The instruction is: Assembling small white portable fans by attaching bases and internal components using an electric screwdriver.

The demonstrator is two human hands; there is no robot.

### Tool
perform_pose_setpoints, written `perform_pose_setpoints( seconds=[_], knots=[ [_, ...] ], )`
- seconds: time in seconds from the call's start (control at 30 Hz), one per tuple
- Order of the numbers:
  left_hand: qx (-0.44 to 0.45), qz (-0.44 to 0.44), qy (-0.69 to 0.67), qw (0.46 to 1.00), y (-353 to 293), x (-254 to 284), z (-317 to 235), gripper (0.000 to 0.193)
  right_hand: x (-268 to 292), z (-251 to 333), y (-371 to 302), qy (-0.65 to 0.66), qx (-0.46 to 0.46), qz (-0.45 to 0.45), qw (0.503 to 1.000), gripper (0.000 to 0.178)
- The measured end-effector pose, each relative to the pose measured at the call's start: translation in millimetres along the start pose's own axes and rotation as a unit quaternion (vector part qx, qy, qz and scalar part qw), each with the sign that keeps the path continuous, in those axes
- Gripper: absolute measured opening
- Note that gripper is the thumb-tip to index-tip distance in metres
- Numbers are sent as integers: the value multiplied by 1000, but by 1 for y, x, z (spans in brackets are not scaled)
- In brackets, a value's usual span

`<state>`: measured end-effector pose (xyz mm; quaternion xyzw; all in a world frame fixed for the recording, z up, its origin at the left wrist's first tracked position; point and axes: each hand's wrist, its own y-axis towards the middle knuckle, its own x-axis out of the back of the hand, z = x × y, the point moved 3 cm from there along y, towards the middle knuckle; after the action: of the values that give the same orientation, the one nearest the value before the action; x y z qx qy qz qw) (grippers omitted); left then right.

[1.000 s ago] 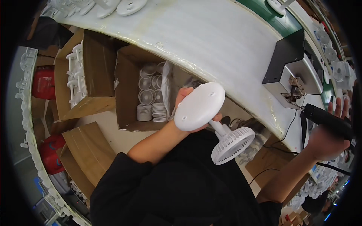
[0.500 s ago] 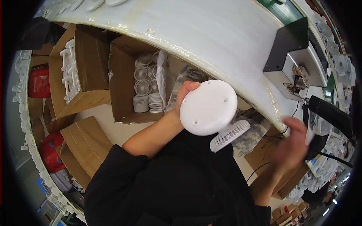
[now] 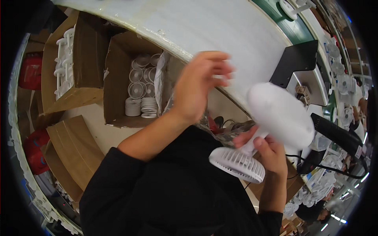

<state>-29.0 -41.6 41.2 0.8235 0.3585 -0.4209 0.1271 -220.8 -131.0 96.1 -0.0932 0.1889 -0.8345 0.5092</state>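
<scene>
A small white desk fan [image 3: 281, 114] is in my right hand [image 3: 271, 151], whose fingers wrap round its neck. The fan is tilted, its round base up and to the right, slightly blurred, and its slotted head hanging down and to the left over my lap. My left hand [image 3: 199, 82] is raised over the near edge of the worktable, apart from the fan. Its fingers are spread and slightly curled, with nothing in them.
A white worktable [image 3: 220, 27] curves across the front. At right stand a black and silver machine [image 3: 311, 78] and a black handheld device [image 3: 336, 131] with a cable. Left are a carton [image 3: 112, 86] of round white grilles and another carton [image 3: 92, 59] with white parts. A green conveyor [image 3: 271, 13] runs behind.
The fan has passed from my left hand to my right and moved right, its base tipping over. My left hand has let go and moved up. The view has shifted slightly.
</scene>
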Motion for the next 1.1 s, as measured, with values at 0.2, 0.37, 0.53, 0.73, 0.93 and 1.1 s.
perform_pose_setpoints(
  seconds=[0.2,0.37,0.53,0.73,0.93,1.1],
  knots=[
    [81,64,29,994,-40,44,9,22,-16,48,9,-204,-32,-158,966,28],
    [59,47,19,997,-42,54,14,21,-13,33,30,-441,36,-220,870,25],
    [59,34,5,998,-43,65,14,20,-37,62,12,-241,114,-323,908,26],
    [106,7,-17,994,-38,71,23,21,-27,61,19,-523,-46,-251,814,24],
    [107,-9,-44,993,-30,70,24,21,-30,75,8,-460,14,-368,807,26],
    [113,13,-58,992,-22,73,29,22,-15,53,28,-539,-1,-287,792,30]
  ],
)
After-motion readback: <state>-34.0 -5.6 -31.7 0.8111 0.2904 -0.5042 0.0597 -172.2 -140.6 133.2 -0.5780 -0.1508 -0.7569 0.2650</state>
